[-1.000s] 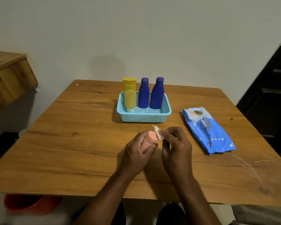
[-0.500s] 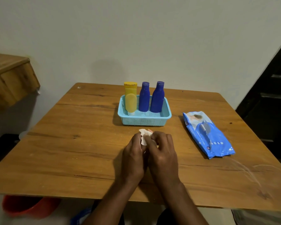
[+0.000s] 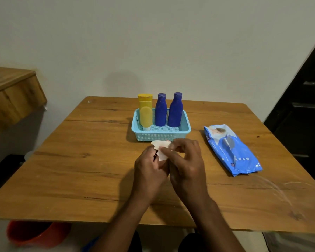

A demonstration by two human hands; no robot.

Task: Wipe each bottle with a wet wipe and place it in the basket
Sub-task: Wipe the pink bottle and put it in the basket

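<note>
My left hand (image 3: pixel 149 170) grips a small peach bottle, almost wholly hidden inside my fingers and under a white wet wipe (image 3: pixel 160 149). My right hand (image 3: pixel 185 160) pinches that wipe against the bottle's top, just in front of the light blue basket (image 3: pixel 160 136). Inside the basket stand a yellow tube (image 3: pixel 145 111) and two dark blue bottles (image 3: pixel 160 110) (image 3: pixel 175 110), all upright.
A blue pack of wet wipes (image 3: pixel 231 150) lies on the wooden table (image 3: pixel 80 170) to the right of my hands. A wooden shelf (image 3: pixel 13 99) juts from the wall at left. A red bucket (image 3: pixel 35 233) sits below the table's front edge.
My right hand has drawn in against my left, and the wipe has come over the peach bottle, which now is nearly covered. Both hands shifted slightly left.
</note>
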